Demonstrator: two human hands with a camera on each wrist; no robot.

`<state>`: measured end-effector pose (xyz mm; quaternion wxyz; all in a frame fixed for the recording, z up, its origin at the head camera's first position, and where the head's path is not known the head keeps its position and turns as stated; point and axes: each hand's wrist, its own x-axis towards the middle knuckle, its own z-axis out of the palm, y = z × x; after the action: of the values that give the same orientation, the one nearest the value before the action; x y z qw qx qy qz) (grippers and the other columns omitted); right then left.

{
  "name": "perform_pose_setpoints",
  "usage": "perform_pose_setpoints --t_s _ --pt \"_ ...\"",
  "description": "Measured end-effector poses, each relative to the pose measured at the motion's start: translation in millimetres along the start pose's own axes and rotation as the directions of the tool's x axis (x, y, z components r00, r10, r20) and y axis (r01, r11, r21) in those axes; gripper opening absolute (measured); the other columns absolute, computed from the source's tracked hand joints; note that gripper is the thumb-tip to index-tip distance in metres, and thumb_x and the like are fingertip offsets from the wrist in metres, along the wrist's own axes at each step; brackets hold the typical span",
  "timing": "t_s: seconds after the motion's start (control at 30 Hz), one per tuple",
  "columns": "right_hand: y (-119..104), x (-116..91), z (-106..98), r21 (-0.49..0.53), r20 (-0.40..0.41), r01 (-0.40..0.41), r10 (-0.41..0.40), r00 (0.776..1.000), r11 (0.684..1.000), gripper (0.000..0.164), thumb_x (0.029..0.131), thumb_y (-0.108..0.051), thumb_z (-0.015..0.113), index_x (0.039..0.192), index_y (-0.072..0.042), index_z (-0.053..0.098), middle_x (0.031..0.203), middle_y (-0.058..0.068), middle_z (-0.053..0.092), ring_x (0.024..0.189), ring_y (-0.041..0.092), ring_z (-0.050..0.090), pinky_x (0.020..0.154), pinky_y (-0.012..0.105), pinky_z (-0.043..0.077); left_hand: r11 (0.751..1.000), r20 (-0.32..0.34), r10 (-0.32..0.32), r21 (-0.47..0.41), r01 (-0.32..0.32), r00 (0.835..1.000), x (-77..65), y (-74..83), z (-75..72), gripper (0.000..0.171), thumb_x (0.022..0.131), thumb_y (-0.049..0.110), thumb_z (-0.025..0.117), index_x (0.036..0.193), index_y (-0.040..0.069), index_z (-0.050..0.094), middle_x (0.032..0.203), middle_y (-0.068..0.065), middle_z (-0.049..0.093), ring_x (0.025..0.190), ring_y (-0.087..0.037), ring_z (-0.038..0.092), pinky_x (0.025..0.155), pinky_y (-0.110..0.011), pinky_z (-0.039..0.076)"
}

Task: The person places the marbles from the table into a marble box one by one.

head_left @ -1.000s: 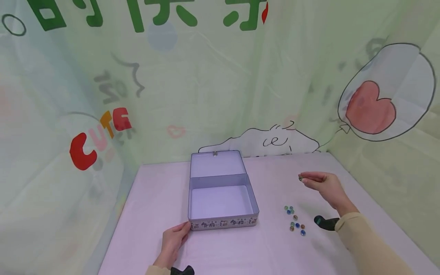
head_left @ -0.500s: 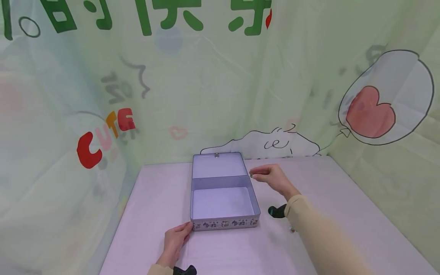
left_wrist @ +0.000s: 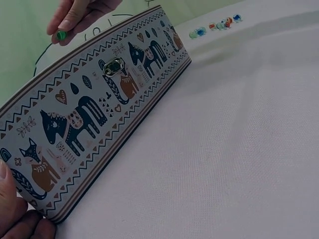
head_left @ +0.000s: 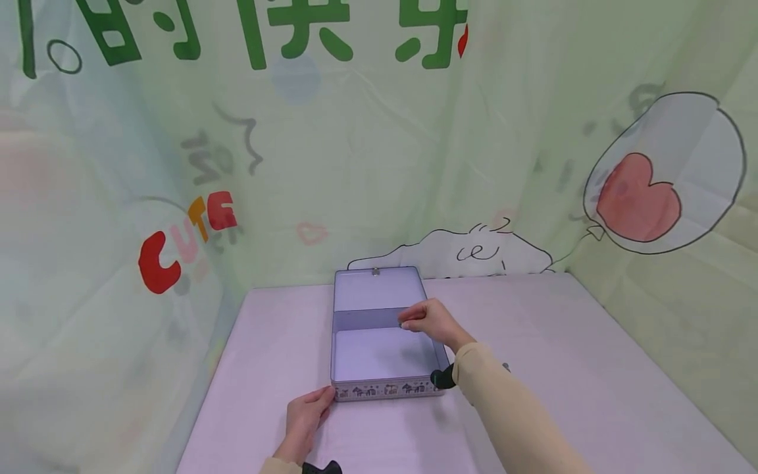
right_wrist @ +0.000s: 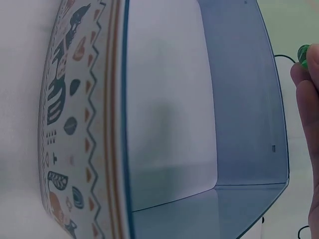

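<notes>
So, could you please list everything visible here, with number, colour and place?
curtain: count unclear, pale green with drawings, back and sides
table: one, pale, lower middle
box: one, white with animal patterns, on the table
lid: one, lilac, open behind the box
held marble: one, green, above the box
table marbles: several, mixed colours, right of the box
wrist devices: two, black, at the wrists
sleeves: two, beige, forearms
left hand: one, at the box's front left corner
right hand: one, pinching the held marble
</notes>
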<state>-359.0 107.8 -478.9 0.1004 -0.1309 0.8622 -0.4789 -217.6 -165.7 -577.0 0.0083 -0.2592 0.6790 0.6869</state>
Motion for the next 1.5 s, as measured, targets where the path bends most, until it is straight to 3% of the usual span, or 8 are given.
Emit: perform_pose_setpoints --t_s 0.47,0.57,0.9,1.27,1.5 --pt "-5 0 3 -0.005 -0.013 -0.012 0.012 1.000 1.000 0.022 0.092 -0.006 0.075 0.114 -0.004 0.076 0.110 0.010 0.078 0.099 0.017 0.075 0.095 0.038 0.065 1.000 -0.001 -0.005 0.008 0.005 1.000 -0.1 -2.1 -0.2 0.037 0.092 0.017 0.078 0.119 -0.006 0.070 0.128 -0.027 0.067 0.121 -0.039 0.067 0.091 -0.037 0.066" --pt "-7 0 3 -0.005 -0.017 0.004 -0.004 1.000 1.000 0.023 0.092 -0.005 0.074 0.115 -0.003 0.076 0.115 0.015 0.077 0.101 0.020 0.075 0.096 0.040 0.064 1.000 0.003 -0.003 -0.003 0.003 1.000 0.2 -1.9 0.5 0.037 0.092 0.017 0.078 0.119 -0.007 0.069 0.129 -0.028 0.067 0.121 -0.039 0.067 0.092 -0.038 0.065" --pt "-6 -5 -8 0.011 -0.017 0.048 -0.048 0.999 0.999 0.023 0.092 -0.007 0.075 0.115 -0.005 0.076 0.118 0.016 0.076 0.105 0.022 0.075 0.098 0.040 0.063 1.000 -0.008 -0.016 0.008 0.016 1.000 0.7 -1.6 1.0 0.037 0.092 0.018 0.078 0.119 -0.006 0.070 0.130 -0.028 0.066 0.123 -0.040 0.066 0.092 -0.036 0.065" --pt "20 -22 -58 -0.001 -0.092 0.013 -0.013 0.996 1.000 0.029 0.097 -0.013 0.071 0.125 -0.004 0.071 0.123 0.014 0.074 0.113 0.027 0.072 0.107 0.049 0.058 1.000 -0.009 -0.015 0.018 0.015 1.000 -0.2 -1.6 2.5 0.037 0.092 0.018 0.077 0.119 -0.006 0.070 0.131 -0.028 0.066 0.123 -0.040 0.066 0.091 -0.036 0.066" --pt "50 -53 -105 -0.058 -0.152 -0.027 0.018 0.988 0.998 0.035 0.099 -0.018 0.068 0.130 -0.002 0.068 0.130 0.018 0.070 0.120 0.033 0.069 0.109 0.053 0.055 1.000 -0.001 -0.014 0.014 0.014 1.000 -2.8 2.1 0.7 0.039 0.092 0.018 0.078 0.119 -0.007 0.069 0.131 -0.029 0.065 0.123 -0.041 0.065 0.091 -0.037 0.065"
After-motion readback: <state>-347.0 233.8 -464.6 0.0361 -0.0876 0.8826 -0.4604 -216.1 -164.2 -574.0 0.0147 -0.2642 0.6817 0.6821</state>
